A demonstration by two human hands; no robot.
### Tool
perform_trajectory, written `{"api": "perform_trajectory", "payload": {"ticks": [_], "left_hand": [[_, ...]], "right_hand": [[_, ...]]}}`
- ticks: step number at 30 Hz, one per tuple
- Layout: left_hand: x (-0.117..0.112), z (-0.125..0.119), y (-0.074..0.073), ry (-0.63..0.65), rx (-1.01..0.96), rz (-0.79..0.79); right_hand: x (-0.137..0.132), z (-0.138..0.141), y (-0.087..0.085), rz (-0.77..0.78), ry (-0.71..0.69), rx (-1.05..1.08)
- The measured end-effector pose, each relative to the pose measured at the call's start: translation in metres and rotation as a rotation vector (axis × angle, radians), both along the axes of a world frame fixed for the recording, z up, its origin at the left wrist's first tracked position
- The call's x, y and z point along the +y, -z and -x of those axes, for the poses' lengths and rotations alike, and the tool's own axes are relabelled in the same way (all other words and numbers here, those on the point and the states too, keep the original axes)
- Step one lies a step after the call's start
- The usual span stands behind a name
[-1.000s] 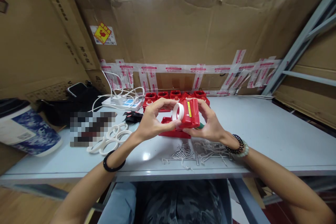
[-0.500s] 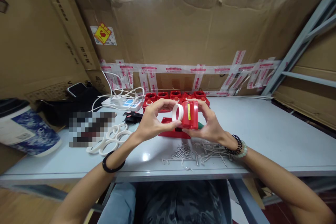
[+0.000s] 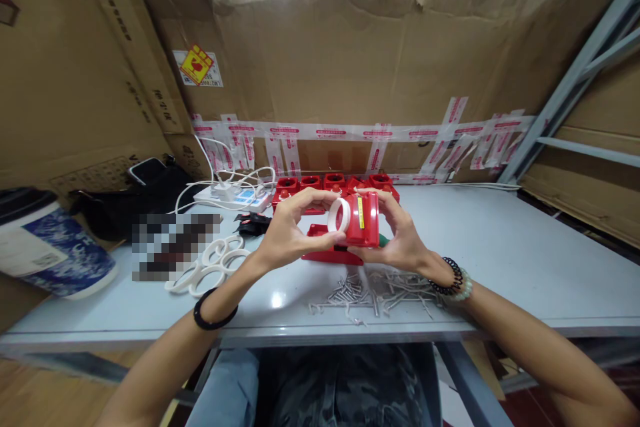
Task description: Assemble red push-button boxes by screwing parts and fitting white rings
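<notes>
My left hand pinches a white plastic ring between thumb and fingers. The ring sits against the round end of a red plastic housing, which carries a yellow label. My right hand grips that housing from the other side, thumb below and fingers above. Below them on the table lies another red plastic part, partly hidden by my hands. A green thing shows just behind my right thumb; its kind cannot be made out.
Several red housings stand in rows at the back. Loose white rings lie at left, near a power strip with white cables and a paper cup. Metal pins or screws are scattered in front. Cardboard walls the table's back.
Both hands hold nearly the same place. The red housing has turned or shifted very slightly, and the ring stays against it.
</notes>
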State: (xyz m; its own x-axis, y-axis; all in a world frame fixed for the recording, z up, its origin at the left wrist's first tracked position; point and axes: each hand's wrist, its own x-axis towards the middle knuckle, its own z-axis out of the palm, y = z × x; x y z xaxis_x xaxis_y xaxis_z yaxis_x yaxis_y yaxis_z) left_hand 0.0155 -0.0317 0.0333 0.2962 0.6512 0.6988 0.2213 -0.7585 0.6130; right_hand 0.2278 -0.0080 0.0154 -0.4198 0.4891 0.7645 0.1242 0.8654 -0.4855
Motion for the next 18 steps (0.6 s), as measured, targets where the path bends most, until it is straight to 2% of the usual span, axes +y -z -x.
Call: {"api": "perform_trajectory", "payload": {"ticks": [6, 9, 13, 18], "left_hand": [[0.0012, 0.0013, 0.0009, 0.017, -0.011, -0.019], [0.0008, 0.0026, -0.0001, 0.047, -0.013, -0.006], [-0.0004, 0.0049, -0.0032, 0.064, 0.027, -0.054], [-0.0022, 0.0075, -0.0072, 0.040, 0.175, -0.205]], "right_hand": [[-0.0008, 0.0006, -0.0008, 0.037, -0.010, 0.018], [-0.0010, -0.0004, -0.0021, 0.092, -0.063, 0.045], [-0.0001, -0.0019, -0.0047, 0.228, -0.167, 0.058], [0.0060, 0.0000, -0.0043, 0.447, -0.295, 0.058]]}}
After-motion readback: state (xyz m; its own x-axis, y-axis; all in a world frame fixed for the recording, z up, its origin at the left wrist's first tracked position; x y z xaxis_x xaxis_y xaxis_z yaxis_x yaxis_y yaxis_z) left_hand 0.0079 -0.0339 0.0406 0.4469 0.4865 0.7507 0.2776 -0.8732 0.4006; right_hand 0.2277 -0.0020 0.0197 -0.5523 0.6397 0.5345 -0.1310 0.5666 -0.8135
